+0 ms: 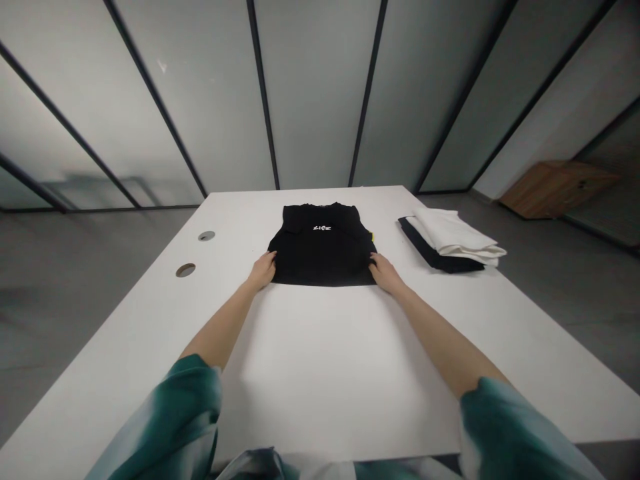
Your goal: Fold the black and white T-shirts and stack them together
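A black T-shirt (320, 257) lies flat on the white table, its neckline at the far end and its hem towards me. Small white lettering shows on its upper middle. My left hand (263, 270) grips the left side edge close to the hem, fingers closed over the cloth. On the opposite side my right hand (386, 272) holds the right edge at about the same height. A small yellow spot shows at the shirt's right edge, just beyond my right hand. The undersides of both hands are hidden.
To the right, folded white cloth (455, 233) rests on folded black cloth (425, 250). Two round holes pierce the white table (330, 373) on the left. Frosted glass panels stand behind it, and a wooden cabinet (555, 189) is on the floor at the far right.
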Available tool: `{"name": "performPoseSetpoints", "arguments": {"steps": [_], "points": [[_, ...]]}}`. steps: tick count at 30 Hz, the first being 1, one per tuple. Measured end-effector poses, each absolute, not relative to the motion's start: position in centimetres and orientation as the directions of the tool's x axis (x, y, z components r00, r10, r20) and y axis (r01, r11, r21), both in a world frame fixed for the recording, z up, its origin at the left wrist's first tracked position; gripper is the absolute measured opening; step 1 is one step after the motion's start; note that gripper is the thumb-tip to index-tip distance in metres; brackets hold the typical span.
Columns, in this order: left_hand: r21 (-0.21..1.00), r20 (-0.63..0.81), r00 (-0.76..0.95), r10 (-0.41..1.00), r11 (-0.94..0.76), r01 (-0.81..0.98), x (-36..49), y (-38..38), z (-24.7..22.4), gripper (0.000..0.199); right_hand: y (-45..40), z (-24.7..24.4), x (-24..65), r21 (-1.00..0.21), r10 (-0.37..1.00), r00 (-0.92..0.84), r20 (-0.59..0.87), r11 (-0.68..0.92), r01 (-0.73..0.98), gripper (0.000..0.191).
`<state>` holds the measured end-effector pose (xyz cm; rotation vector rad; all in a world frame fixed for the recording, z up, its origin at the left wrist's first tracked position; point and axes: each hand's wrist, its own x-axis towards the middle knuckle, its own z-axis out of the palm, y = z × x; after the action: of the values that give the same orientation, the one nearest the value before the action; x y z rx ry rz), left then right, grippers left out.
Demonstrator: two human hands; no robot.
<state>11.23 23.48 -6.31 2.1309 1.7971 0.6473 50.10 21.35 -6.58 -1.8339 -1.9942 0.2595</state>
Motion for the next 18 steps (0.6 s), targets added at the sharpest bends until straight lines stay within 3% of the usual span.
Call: {"name": "performPoseSetpoints", "arguments": {"steps": [3, 6, 9, 13, 18], "points": [[0.277, 0.171, -0.044, 0.984, -0.005, 0.961, 13.1, 23.5, -5.8, 0.039, 21.7, -6.2, 48.2, -0.255, 0.984, 0.099, 0.151, -0.058, 0.965, 0.033], [0.199, 0.103, -0.172, 0.98, 0.149, 0.969, 14.1, 23.0, -4.8, 0.04, 21.3, -5.4, 46.9, -0.193, 0.973, 0.205, 0.107, -0.182, 0.964, 0.035], [0.189, -0.025, -0.199, 0.98, 0.2, 0.961, 14.1, 22.7, -3.9, 0.042, 21.1, -4.5, 46.6, -0.182, 0.97, 0.244, 0.011, -0.238, 0.954, 0.038], [0.183, -0.105, -0.129, 0.986, 0.147, 0.972, 12.8, 22.4, -3.3, 0.039, 20.7, -3.6, 47.4, -0.164, 0.972, 0.224, -0.074, -0.233, 0.958, 0.036], [0.303, -0.166, -0.007, 0.986, 0.058, 0.951, 10.8, 20.7, -3.3, 0.035, 18.4, -3.9, 49.8, -0.168, 0.989, 0.115, -0.093, -0.129, 0.977, 0.032]]}}
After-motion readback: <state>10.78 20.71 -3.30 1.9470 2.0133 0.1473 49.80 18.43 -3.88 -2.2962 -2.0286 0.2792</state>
